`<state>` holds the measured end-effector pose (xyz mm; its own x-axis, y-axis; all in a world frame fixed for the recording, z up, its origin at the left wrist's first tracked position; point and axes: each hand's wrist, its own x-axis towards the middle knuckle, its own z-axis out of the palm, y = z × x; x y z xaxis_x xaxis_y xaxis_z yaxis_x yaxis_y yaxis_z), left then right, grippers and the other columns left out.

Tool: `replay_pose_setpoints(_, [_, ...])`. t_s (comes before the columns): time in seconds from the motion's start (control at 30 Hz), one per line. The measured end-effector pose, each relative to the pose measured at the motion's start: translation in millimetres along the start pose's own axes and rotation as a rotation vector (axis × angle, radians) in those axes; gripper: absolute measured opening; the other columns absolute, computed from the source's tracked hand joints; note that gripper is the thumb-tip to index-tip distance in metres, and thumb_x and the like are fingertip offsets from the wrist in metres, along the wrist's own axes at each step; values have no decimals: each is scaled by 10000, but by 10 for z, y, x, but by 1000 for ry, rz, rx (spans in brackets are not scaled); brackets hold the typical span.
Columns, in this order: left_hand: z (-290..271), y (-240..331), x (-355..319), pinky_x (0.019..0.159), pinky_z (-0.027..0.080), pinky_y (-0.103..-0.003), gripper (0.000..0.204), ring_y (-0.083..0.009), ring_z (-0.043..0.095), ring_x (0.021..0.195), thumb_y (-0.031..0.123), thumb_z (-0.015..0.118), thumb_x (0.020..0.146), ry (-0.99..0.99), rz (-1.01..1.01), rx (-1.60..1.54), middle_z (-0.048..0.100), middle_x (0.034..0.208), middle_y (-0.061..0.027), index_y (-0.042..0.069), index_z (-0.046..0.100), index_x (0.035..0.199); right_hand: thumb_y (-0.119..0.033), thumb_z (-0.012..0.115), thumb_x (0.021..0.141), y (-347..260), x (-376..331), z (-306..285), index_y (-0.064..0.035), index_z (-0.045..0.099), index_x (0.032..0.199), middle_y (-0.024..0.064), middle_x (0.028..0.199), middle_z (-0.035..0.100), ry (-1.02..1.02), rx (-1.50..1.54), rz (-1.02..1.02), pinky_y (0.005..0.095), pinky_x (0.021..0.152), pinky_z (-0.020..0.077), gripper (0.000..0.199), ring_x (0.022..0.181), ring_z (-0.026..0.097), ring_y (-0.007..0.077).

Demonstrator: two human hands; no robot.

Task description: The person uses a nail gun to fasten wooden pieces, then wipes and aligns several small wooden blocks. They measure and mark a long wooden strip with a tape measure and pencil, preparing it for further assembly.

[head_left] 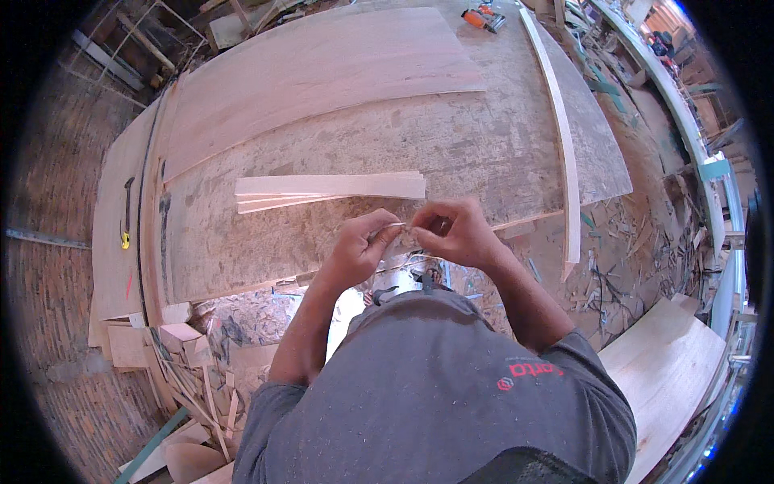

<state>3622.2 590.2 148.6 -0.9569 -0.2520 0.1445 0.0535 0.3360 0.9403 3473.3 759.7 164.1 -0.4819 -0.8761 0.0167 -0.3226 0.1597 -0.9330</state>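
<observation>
Both hands are close together at the near edge of the worktable (234, 242), in front of my body. Between the thumb and forefinger of my left hand (361, 248) is a small, thin, pale stick (394, 225), pointing toward the other hand. My right hand (456, 234) is closed in a pinch just beside it; whatever its fingers hold, if anything, is too small to make out. Just beyond my hands, a fanned stack of pale wooden strips (330, 187) lies on the tabletop.
A large thin wooden sheet (322, 68) covers the table's far side. To the right, a long wooden batten (562, 137) overhangs the near edge. An orange power tool (484, 18) sits far back; a dark-handled tool (126, 211) lies left. Wood offcuts (189, 343) are piled at lower left.
</observation>
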Motion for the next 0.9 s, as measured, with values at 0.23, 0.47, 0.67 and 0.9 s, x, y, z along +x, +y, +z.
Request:
replay_pose_setpoints(0.23, [50,102,29,713,519,-369,129,-272,683,798,87,657,966,-7,-67,58,696,885,-191,-21,680,1033,-111,755,897,2,-40,-66,37,740,979,47,781,718,-80,119,85,260,664,543,170,748,662,76])
replay_pose_setpoints(0.47, [119,132,51,704,527,-410,161,-341,703,811,129,686,947,-66,10,95,708,899,-209,-3,694,1039,-74,716,848,81,-44,-75,38,728,876,37,725,697,-82,84,163,278,610,524,116,673,634,76])
replay_pose_setpoints(0.67, [146,101,86,672,518,-402,158,-317,717,767,134,661,943,-93,-34,207,704,828,-201,-3,699,1011,-98,739,744,107,-86,93,7,676,751,120,648,660,120,-250,-51,338,563,516,123,578,651,159])
replay_pose_setpoints(0.9, [217,59,165,662,505,-434,168,-350,706,757,150,636,938,-79,-125,362,682,806,-220,-3,699,966,-117,722,710,212,-67,191,-33,638,692,136,655,644,272,-535,-207,404,565,534,120,597,663,330])
